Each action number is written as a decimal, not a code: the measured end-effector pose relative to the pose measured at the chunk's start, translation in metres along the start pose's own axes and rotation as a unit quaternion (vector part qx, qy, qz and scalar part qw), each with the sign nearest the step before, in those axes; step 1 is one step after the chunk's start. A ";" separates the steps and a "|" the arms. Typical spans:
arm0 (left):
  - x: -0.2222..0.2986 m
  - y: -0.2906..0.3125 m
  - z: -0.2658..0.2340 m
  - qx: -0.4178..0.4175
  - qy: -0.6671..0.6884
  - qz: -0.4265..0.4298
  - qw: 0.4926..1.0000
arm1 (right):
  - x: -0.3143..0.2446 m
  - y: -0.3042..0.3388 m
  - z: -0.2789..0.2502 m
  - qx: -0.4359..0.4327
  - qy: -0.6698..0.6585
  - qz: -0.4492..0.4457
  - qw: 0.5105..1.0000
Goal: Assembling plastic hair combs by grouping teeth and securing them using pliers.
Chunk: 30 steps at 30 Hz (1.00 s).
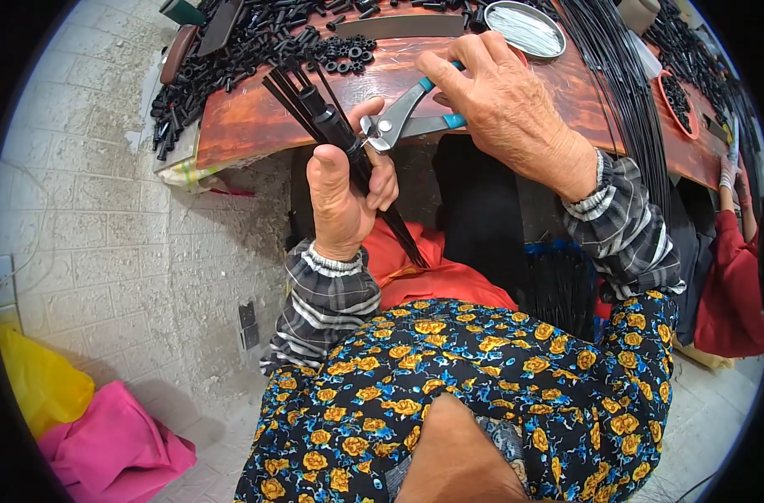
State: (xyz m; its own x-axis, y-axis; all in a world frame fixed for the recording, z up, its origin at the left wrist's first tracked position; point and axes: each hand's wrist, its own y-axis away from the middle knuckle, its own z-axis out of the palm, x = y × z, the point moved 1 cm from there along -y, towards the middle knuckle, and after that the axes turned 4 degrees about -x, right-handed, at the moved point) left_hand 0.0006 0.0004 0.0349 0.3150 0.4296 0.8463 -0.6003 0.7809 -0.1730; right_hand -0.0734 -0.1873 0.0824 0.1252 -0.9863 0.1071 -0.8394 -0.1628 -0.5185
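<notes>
A: What lies nearest the camera?

B: At six o'clock, a lap in a dark floral garment (482, 394) with yellow and blue flowers. Checked sleeve cuffs rise from it toward both hands.

A: And the left hand?

B: The left hand (341, 194), a little toward eleven o'clock from the centre, is closed round a bundle of thin black rods (331, 126). The bundle runs slantwise, its upper ends fanning toward eleven o'clock and its lower ends poking out below the fist toward five o'clock, over orange cloth (415, 268).

A: The right hand?

B: The right hand (507, 105), at about one o'clock, is wrapped over the blue handles of a pair of pliers (403, 121). The metal nose points toward nine o'clock and meets the bundle just above the left thumb. Whether the nose is actually biting a rod, I cannot tell.

A: Beyond the hands?

B: A reddish-brown wooden table (248, 126) across twelve o'clock, strewn with small black tube pieces (256, 46). A round metal dish (526, 27) sits near one o'clock, and long black strands (625, 92) hang over the table edge toward two o'clock.

A: Anything off to the sides?

B: At three o'clock, another person in a red sleeve (734, 277). At eight o'clock, on the tiled floor, pink cloth (113, 453) beside a yellow bag (38, 377).
</notes>
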 end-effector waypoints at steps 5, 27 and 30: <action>-0.001 0.000 0.000 0.007 0.012 0.008 1.000 | -0.006 0.001 -0.001 0.021 0.009 0.004 1.000; -0.002 -0.002 -0.004 -0.007 0.031 -0.002 1.000 | -0.007 0.006 0.009 -0.011 -0.042 0.044 0.998; 0.001 -0.001 -0.003 -0.015 0.007 -0.004 1.000 | -0.006 0.005 0.008 0.000 -0.043 0.044 0.998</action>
State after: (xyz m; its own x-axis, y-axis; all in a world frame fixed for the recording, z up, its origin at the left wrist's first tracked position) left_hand 0.0034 0.0010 0.0342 0.3302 0.4295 0.8405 -0.5747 0.7979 -0.1819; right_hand -0.0745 -0.1821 0.0726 0.0954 -0.9954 -0.0122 -0.8492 -0.0750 -0.5228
